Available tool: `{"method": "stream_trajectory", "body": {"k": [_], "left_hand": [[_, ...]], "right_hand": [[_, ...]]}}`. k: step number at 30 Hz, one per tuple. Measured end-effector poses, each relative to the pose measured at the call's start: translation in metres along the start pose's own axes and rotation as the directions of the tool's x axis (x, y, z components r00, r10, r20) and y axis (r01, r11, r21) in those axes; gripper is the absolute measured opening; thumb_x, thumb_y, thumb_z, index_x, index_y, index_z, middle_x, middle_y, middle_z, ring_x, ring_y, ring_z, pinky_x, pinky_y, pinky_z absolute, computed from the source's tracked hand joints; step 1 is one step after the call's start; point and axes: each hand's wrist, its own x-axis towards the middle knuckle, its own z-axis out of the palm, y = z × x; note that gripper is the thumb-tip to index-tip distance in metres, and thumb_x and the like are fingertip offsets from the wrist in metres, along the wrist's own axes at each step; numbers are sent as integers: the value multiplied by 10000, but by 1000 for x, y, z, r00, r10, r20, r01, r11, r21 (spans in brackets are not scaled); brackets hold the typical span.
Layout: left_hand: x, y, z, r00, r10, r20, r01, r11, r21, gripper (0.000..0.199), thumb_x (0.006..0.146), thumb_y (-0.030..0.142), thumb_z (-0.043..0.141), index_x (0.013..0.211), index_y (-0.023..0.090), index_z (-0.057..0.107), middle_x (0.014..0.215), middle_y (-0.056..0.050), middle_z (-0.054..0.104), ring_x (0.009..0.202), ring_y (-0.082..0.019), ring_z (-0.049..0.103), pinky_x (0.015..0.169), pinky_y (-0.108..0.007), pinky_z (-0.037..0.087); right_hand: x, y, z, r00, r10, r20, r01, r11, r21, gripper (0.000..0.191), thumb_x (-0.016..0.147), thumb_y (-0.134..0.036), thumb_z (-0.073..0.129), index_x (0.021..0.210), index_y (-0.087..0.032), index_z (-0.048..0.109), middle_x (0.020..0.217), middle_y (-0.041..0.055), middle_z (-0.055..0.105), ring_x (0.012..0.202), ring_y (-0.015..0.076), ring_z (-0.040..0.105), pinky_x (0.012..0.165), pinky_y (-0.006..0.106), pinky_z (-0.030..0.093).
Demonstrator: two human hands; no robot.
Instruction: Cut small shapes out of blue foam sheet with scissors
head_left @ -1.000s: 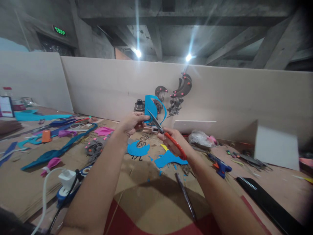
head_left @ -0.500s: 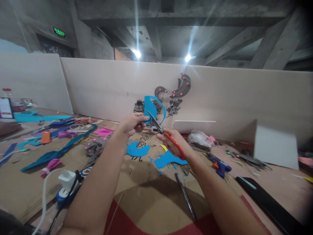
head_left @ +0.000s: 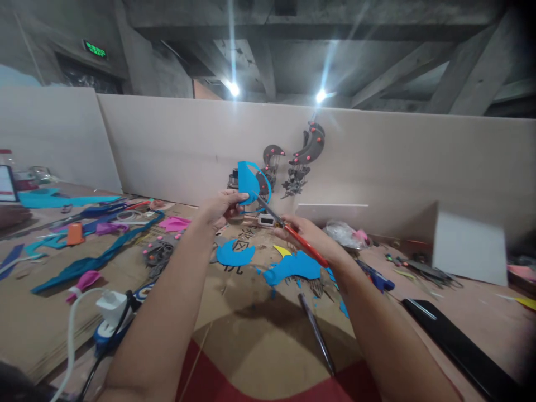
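Raised over the table, a blue sheet piece (head_left: 247, 181) with a thin curved strip hanging off its right side is pinched in my left hand (head_left: 228, 206). My right hand (head_left: 304, 231) grips red-handled scissors (head_left: 299, 239), whose blades point up and left and meet the piece's lower right edge. Whether the blades are parted is hard to make out. Below the hands lie a blue crescent-like cutout (head_left: 235, 254) and a larger blue offcut (head_left: 293, 267), with a small yellow piece (head_left: 282, 250) beside it.
A dark pen-like stick (head_left: 316, 333) lies on the cardboard (head_left: 251, 346). At left are a power strip with a white plug (head_left: 112, 306) and coloured strips. To the right are a blue glue gun (head_left: 379, 277) and a long black object (head_left: 456, 346). Grey crescent ornaments (head_left: 310, 144) hang on the white partition.
The blue piece and my left hand have shifted slightly left. The scissors have turned to a more edge-on angle, with their tips still at the piece.
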Motion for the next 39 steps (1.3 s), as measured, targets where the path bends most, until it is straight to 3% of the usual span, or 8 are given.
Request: {"method": "stream_trajectory", "body": {"k": [4,8,15,22,25,28,33,39], "left_hand": [[0,-6,3,999,11,53,-15,997,78,237,593,214,826,659,134,613,558,13,573,449,-51,489,401,-153,319],[-8,-10,19,986,19,167,-49,983,174,284,597,286,839,633,135,601,568,8,579,461,-55,491,453,-178,368],[-21,-17,45,964,81,254,-174,914,367,292,645,374,813,733,128,682,717,-29,650,609,-101,569,626,-246,475],[-27,-10,43,946,142,291,-286,787,546,247,741,381,720,693,146,662,608,-13,603,561,-114,548,575,-240,401],[-26,-9,43,932,182,313,-354,634,687,237,746,324,694,588,159,631,535,-10,587,507,-105,485,533,-238,337],[-21,-17,43,921,188,340,-389,474,790,221,718,257,690,529,178,609,475,7,544,474,-106,434,505,-251,275],[-10,-39,47,924,177,339,-374,234,897,199,681,229,696,515,195,592,479,12,469,476,-118,369,511,-284,219],[-15,-43,54,947,130,293,-308,114,945,71,715,281,655,671,233,684,591,-15,544,563,-157,471,550,-282,250]], "right_hand": [[-1,-4,-7,970,42,-240,12,976,219,351,821,-457,627,1043,-187,591,716,-3,554,621,134,498,600,276,421],[2,-11,8,869,31,-493,201,889,411,438,772,-424,673,1106,-247,450,872,14,605,742,145,573,661,278,478],[7,-13,31,805,39,-592,230,899,373,511,786,-476,639,1151,-279,340,1008,49,588,894,164,625,788,309,527],[1,-13,11,640,-15,-768,350,896,274,433,830,-382,622,1158,-278,360,1018,52,598,937,176,629,837,341,517],[-3,-14,1,608,-116,-785,369,917,150,397,857,-320,593,1191,-296,380,1030,52,600,961,183,622,843,354,510],[-7,-14,-3,623,-219,-751,316,949,-14,393,867,-262,574,1226,-301,419,1052,57,613,921,193,606,816,372,508],[-3,-6,4,730,-394,-559,291,919,-268,427,804,-133,576,1211,-257,547,1145,78,633,1072,242,561,910,402,470],[6,6,10,856,-294,-426,133,920,-369,458,759,-98,553,1192,-234,611,1158,63,697,1085,275,607,993,446,366]]}}
